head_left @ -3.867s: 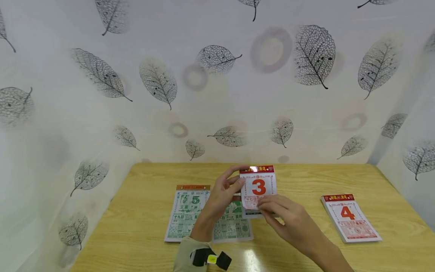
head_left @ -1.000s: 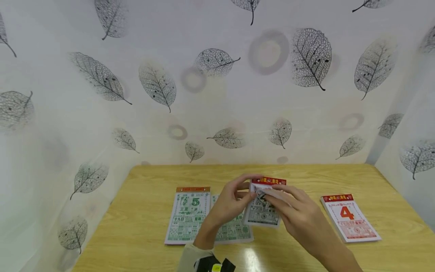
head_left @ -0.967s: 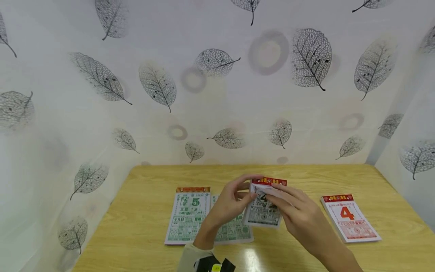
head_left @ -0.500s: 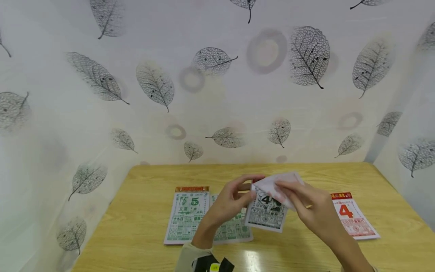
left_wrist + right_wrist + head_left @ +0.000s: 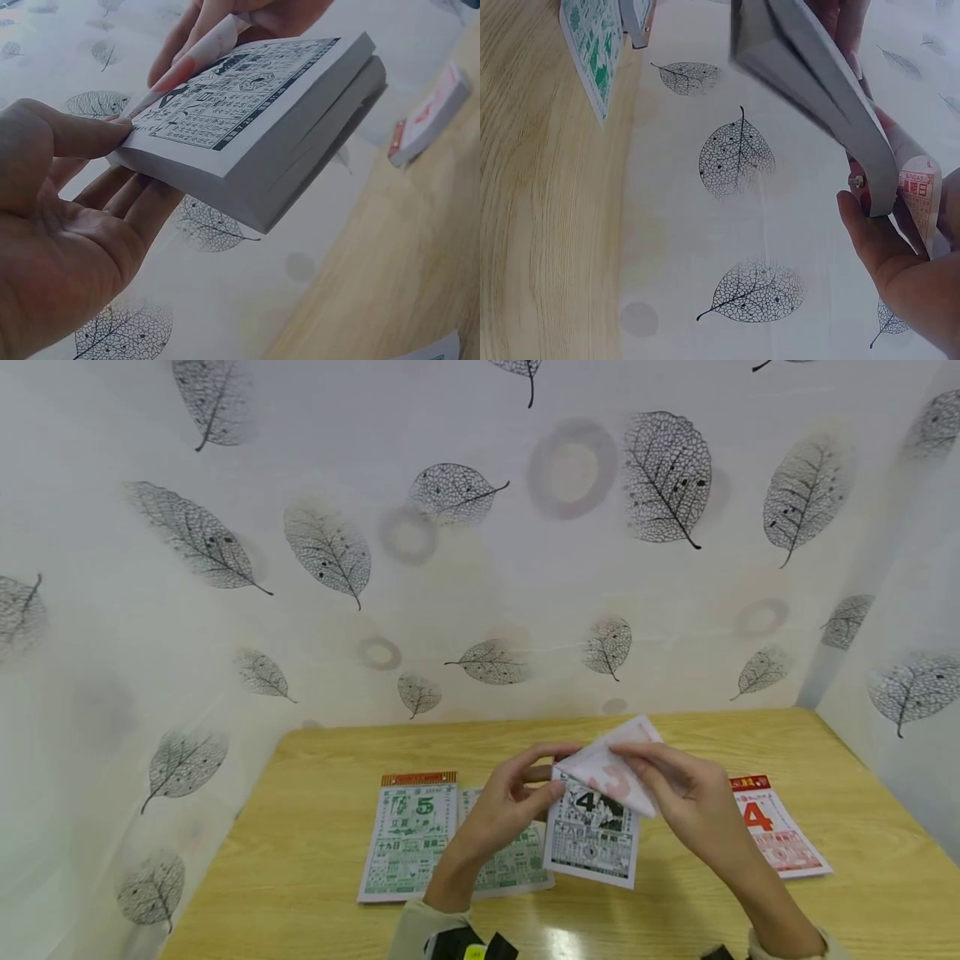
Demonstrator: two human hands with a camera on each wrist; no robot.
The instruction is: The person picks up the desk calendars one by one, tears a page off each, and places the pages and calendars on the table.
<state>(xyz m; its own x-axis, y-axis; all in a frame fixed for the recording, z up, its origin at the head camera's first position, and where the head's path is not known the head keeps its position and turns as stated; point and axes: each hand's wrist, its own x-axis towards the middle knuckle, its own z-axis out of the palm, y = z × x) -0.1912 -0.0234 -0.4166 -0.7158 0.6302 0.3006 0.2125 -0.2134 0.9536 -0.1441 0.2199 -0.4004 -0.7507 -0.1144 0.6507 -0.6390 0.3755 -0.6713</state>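
at left on the yellow wood-grain bench (image 5: 258, 852) lies a green-printed paper calendar (image 5: 408, 843); over the bench, the left hand (image 5: 497, 814) clamps its fingers on a thick, black-printed white calendar block (image 5: 591, 847), its folded-back, thin red-printed sheet (image 5: 611, 770) pinched by the right hand (image 5: 693, 797).

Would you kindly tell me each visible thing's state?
Thick white black-printed calendar pad: held up
Thin white red-printed sheet: lifted, folded back
Left hand: gripping the pad
Right hand: pinching the sheet
Green-printed white calendar "5": face up
Green-printed calendar beside it: face up, partly hidden
Red-printed white calendar "4": face up, partly hidden
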